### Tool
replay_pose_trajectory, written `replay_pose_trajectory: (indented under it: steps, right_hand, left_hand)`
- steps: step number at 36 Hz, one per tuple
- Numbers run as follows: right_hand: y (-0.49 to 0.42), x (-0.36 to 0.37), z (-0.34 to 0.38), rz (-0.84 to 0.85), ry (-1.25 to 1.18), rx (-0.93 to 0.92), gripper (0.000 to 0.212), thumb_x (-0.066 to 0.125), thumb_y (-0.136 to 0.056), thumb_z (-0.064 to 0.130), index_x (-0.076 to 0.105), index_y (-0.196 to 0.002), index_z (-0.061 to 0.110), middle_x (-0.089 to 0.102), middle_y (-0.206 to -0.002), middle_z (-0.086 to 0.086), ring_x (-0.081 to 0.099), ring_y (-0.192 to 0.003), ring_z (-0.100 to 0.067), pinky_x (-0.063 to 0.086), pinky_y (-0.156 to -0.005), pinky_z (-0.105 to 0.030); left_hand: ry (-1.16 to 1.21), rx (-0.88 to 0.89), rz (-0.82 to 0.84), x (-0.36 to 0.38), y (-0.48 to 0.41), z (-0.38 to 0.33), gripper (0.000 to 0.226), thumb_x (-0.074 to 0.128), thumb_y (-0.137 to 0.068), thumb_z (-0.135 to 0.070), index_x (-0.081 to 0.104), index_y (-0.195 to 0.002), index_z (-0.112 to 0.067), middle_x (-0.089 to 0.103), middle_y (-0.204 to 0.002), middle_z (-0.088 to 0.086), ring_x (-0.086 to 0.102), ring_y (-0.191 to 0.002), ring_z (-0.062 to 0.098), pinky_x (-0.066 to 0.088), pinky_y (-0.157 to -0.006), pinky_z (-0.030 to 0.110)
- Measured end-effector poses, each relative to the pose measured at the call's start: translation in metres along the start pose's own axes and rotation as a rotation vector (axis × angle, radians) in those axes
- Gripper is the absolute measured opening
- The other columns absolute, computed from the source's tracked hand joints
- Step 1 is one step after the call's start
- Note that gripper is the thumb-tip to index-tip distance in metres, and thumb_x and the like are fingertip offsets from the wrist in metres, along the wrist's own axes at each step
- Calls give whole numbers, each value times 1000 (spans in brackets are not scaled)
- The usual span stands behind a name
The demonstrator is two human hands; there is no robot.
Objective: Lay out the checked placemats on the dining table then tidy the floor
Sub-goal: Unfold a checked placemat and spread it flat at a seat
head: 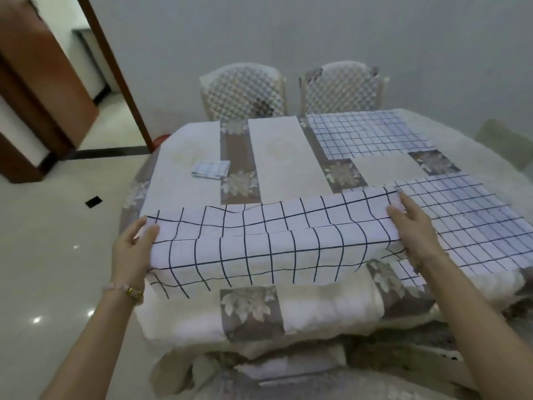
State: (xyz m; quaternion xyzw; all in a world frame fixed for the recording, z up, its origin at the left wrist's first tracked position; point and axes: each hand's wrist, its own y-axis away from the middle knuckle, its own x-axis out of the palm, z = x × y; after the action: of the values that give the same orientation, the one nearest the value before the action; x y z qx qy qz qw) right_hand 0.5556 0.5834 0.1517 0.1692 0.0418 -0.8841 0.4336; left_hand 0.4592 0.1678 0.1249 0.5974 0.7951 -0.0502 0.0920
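Head view, our only one: we look forward and down from above the near edge of the dining table (274,157), draped in cream quilted cloth with grey-brown floral panels. It is near enough that our left hand (131,249) and right hand (415,229), holding the white placemat with dark checks (274,241), sit low in frame. We face the pale grey wall (317,30) and cream quilted chair backs (242,90); the wide lens takes in glossy pale floor tiles (43,255) at left.

On the dining table (184,140), four checked placemats: a half-unfolded placemat (274,241) at its near edge, a near-right placemat (461,220), a far-right placemat (366,134), a folded placemat (210,169) left of centre. Behind the table, two quilted chairs: a left chair (245,90), a right chair (343,88). Two hands at its near edge: left hand (132,249), right hand (412,223).
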Motion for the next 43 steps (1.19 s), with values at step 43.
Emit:
replay_pose_trajectory:
  steps: [43]
  right_hand:
    - [-9,36,-132,192,295,437,26,67,-84,23,65,-91,-3,65,-96,-18,59,-86,-28,49,-76,-35]
  left_hand:
    - [-304,-476,314,-25,-22,133,45,74,-77,-13,54,-117,-21,66,-102,15,62,-101,33,44,-100,50]
